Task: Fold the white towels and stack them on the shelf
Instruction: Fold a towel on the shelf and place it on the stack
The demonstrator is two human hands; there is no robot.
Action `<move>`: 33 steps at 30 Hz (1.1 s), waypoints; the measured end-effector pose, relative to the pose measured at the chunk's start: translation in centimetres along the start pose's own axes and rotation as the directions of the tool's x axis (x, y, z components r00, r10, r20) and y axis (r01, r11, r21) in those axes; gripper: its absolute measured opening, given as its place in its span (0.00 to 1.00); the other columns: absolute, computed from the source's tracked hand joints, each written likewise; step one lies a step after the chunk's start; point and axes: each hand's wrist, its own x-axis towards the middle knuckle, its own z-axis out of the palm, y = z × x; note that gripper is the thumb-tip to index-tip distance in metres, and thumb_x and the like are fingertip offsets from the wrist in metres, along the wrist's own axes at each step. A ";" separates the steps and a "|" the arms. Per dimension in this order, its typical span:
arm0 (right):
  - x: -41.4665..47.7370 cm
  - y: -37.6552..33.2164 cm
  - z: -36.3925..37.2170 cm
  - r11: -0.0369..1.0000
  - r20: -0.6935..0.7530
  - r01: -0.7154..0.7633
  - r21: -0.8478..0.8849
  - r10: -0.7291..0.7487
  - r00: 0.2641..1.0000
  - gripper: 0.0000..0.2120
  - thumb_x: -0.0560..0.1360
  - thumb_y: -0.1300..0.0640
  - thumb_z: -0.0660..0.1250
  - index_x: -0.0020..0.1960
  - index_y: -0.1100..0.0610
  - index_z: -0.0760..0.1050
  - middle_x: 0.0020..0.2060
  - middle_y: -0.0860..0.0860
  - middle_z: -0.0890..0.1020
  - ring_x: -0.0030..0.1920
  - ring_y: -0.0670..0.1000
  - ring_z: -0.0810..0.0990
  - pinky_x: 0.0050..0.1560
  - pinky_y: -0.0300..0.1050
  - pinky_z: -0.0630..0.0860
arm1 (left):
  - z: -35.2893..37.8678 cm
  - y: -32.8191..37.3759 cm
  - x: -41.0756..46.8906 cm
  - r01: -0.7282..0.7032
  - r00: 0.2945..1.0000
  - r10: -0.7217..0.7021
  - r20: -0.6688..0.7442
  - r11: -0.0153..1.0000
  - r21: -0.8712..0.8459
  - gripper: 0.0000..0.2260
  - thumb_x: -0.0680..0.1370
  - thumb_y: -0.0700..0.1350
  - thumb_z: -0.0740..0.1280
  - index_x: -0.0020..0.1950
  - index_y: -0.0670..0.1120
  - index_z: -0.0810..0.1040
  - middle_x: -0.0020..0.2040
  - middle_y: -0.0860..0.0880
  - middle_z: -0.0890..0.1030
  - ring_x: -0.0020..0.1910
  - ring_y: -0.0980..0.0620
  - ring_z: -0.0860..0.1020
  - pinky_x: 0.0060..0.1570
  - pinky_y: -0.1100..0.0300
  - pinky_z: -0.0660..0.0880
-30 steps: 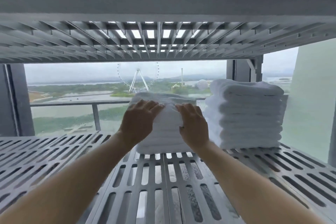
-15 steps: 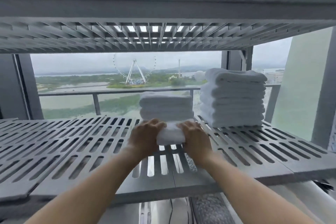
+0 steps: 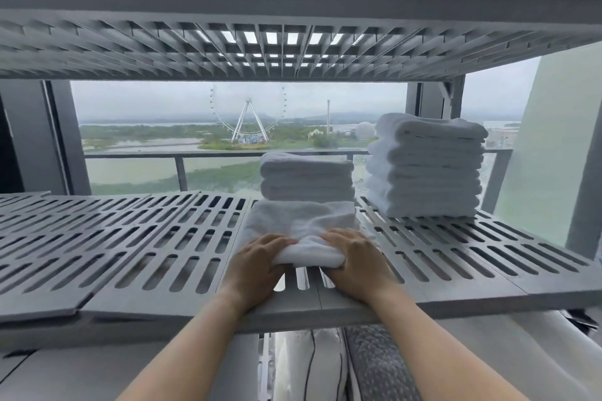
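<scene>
A folded white towel lies on the grey slotted shelf, its near end bunched between my hands. My left hand grips its left front corner and my right hand grips its right front corner, near the shelf's front edge. Its far end lies at the foot of a short stack of folded white towels; whether it reaches under the stack I cannot tell. A taller stack of several folded white towels stands to the right at the back.
Another slotted shelf hangs close overhead. Behind the shelves are a window and a railing. A pale wall panel and a post bound the right end. Bedding shows below the shelf's front edge.
My hands have come down from the stack's front face and back toward the shelf's front edge, drawing the lowest towel out forward. The view has pulled back.
</scene>
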 end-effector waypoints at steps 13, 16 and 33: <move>-1.0 -0.3 -0.7 0.996 -0.015 0.084 0.038 -0.084 0.996 0.12 0.66 0.56 0.66 0.48 0.53 0.80 0.47 0.47 0.83 0.49 0.50 0.80 0.50 0.44 0.76 | -0.7 1.7 -0.8 -0.104 0.992 0.116 -0.045 0.972 0.212 0.11 0.73 0.48 0.68 0.55 0.50 0.80 0.58 0.49 0.80 0.56 0.45 0.78 0.56 0.49 0.72; -0.8 0.0 -0.6 0.996 0.038 0.048 0.076 -0.051 0.998 0.14 0.62 0.63 0.62 0.46 0.55 0.79 0.48 0.48 0.82 0.48 0.50 0.78 0.50 0.44 0.76 | -0.8 1.7 -0.9 -0.068 0.998 0.068 0.005 0.971 0.228 0.12 0.74 0.50 0.66 0.56 0.50 0.80 0.61 0.49 0.78 0.59 0.46 0.77 0.59 0.52 0.69; -1.4 0.7 -0.8 0.967 0.077 -0.009 0.255 -0.010 0.997 0.15 0.67 0.56 0.72 0.53 0.57 0.79 0.57 0.45 0.77 0.52 0.42 0.73 0.48 0.25 0.62 | -1.2 2.9 -1.8 0.031 0.993 -0.009 -0.118 0.981 0.189 0.15 0.69 0.53 0.58 0.42 0.42 0.75 0.46 0.47 0.80 0.41 0.43 0.78 0.43 0.52 0.74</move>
